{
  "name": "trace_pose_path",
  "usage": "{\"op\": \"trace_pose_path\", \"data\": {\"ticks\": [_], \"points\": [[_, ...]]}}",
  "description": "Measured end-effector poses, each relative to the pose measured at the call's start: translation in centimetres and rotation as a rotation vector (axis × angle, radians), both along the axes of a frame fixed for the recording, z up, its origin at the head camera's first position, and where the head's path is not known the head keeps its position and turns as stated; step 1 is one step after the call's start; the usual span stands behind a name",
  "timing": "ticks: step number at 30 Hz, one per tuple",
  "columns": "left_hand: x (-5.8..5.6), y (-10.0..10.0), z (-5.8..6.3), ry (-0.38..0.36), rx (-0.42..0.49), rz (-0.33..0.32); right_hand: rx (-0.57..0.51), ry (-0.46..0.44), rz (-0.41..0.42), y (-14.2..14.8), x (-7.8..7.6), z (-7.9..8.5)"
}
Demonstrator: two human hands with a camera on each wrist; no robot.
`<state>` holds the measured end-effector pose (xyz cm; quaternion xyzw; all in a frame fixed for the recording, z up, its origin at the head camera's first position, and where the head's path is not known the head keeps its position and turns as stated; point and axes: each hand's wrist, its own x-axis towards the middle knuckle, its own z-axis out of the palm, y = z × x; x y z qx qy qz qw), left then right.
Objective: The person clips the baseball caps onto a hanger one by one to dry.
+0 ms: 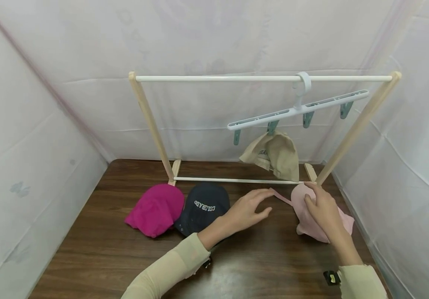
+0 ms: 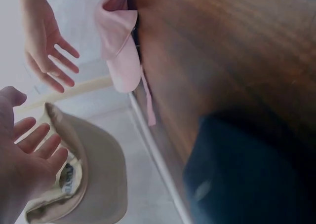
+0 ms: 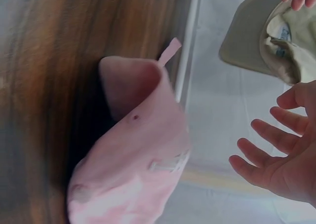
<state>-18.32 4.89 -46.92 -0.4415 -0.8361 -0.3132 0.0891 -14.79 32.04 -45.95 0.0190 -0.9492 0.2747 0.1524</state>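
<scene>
A beige cap (image 1: 281,155) hangs from one grey-green clip (image 1: 272,126) of a white hanger (image 1: 298,110). My left hand (image 1: 249,207) is in the air below and left of that cap, fingers spread and holding nothing. In the head view my right hand (image 1: 322,207) overlaps a pink cap (image 1: 308,220) on the table. The right wrist view shows the right hand (image 3: 281,145) apart from the pink cap (image 3: 138,145), its fingers loosely spread and empty. A strap of the pink cap sticks out leftward over the wood.
The hanger hooks over the white top bar (image 1: 214,78) of a wooden-sided rack, tilted up to the right. On the dark wooden table (image 1: 98,249) a magenta cap (image 1: 156,209) lies beside a navy cap (image 1: 207,203) lettered COLORADO. Pale sheeting (image 1: 50,174) encloses the back and sides.
</scene>
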Motion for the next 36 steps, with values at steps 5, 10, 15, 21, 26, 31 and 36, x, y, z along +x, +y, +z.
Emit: {"op": "trace_pose_path", "data": {"ticks": [5, 10, 15, 21, 26, 31, 36], "points": [[0.7, 0.4, -1.0, 0.015, -0.044, -0.013, 0.016, 0.002, -0.006, 0.8, 1.0, -0.8], [1.4, 1.2, -1.7, 0.036, -0.088, -0.04, 0.04, -0.003, 0.002, 1.5, 2.1, -1.2], [1.8, 2.0, -2.2, 0.024, -0.122, -0.064, 0.036, -0.017, 0.0, 1.9, 2.9, -1.7], [1.8, 2.5, -2.9, -0.017, -0.133, -0.069, 0.026, 0.021, 0.017, 2.2, 3.1, -2.4], [1.8, 2.9, -3.3, -0.013, -0.142, -0.091, 0.039, 0.061, 0.02, 2.7, 3.2, -3.0], [2.1, 3.4, -3.5, -0.035, -0.15, -0.097, 0.042, 0.079, 0.011, 3.1, 3.6, -3.5], [2.4, 3.9, -3.6, -0.027, -0.173, -0.098, 0.039, 0.095, 0.018, 3.2, 3.9, -3.9]]}}
